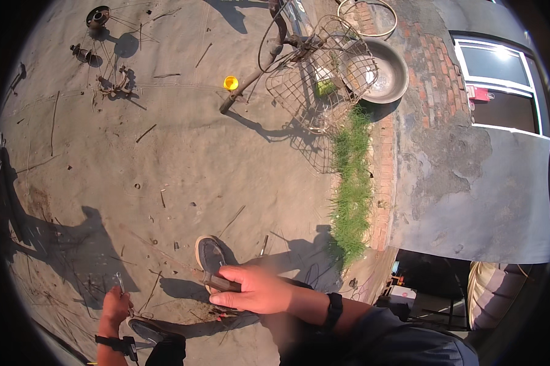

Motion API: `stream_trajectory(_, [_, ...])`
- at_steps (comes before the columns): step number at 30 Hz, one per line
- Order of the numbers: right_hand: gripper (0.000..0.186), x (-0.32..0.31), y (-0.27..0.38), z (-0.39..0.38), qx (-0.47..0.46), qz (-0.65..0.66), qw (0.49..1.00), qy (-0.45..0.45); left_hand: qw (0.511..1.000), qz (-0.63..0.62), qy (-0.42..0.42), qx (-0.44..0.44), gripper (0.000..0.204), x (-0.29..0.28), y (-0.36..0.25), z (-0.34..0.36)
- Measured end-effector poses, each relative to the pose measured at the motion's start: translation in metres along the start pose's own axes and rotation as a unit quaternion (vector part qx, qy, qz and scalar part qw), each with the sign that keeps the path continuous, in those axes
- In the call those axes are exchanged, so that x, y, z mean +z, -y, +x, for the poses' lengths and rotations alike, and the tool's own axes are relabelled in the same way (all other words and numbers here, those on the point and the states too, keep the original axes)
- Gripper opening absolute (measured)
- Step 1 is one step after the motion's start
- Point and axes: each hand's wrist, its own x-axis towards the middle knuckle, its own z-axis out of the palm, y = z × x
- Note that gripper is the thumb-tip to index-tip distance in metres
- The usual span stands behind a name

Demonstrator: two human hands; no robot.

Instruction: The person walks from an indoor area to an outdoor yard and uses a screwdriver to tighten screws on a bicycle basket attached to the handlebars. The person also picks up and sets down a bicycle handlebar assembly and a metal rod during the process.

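My left hand is closed around a slim silver wrench, its head pointing up past my fingers. My right hand grips a brown, block-like piece between thumb and fingers; its exact kind cannot be told. That piece hangs over one of my dark shoes and partly covers it. My other shoe stands close to my left hand. Small reddish bits lie on the ground just below my right hand, partly hidden by it.
Ahead, a bicycle's handlebar and rusty wire basket rest beside a metal basin. A yellow cup sits nearby. Wheel hubs with loose spokes lie far left. Grass edges the wall on the right.
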Motion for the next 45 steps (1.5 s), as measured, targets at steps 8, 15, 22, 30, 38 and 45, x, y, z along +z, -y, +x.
stream_trajectory(8, [0.058, -0.012, -0.014, -0.033, -0.064, 0.064, 0.979, -0.181, 0.986, -0.059, -0.129, 0.083, 0.027, -0.006, -0.204, -0.125])
stream_trajectory(15, [0.036, -0.115, 0.016, -0.135, 0.012, 0.208, 0.959, -0.19, 0.979, -0.05, -0.155, 0.121, 0.024, -0.006, -0.39, -0.248])
stream_trajectory(22, [0.074, -0.216, 0.043, -0.169, -0.093, 0.285, 0.929, -0.218, 0.971, -0.051, -0.12, 0.199, 0.028, -0.037, -0.545, -0.252])
stream_trajectory(30, [0.105, -0.315, 0.113, -0.137, -0.158, 0.361, 0.873, -0.288, 0.964, -0.133, -0.008, 0.231, 0.047, -0.126, -0.698, -0.17])
stream_trajectory(38, [0.036, -0.356, 0.153, -0.064, -0.085, 0.346, 0.691, -0.628, 0.96, -0.007, -0.014, 0.279, 0.052, -0.181, -0.809, -0.093])
stream_trajectory(45, [0.027, -0.398, 0.134, -0.031, -0.073, 0.433, 0.611, -0.659, 0.952, -0.042, -0.126, 0.277, 0.023, -0.201, -0.837, -0.037])
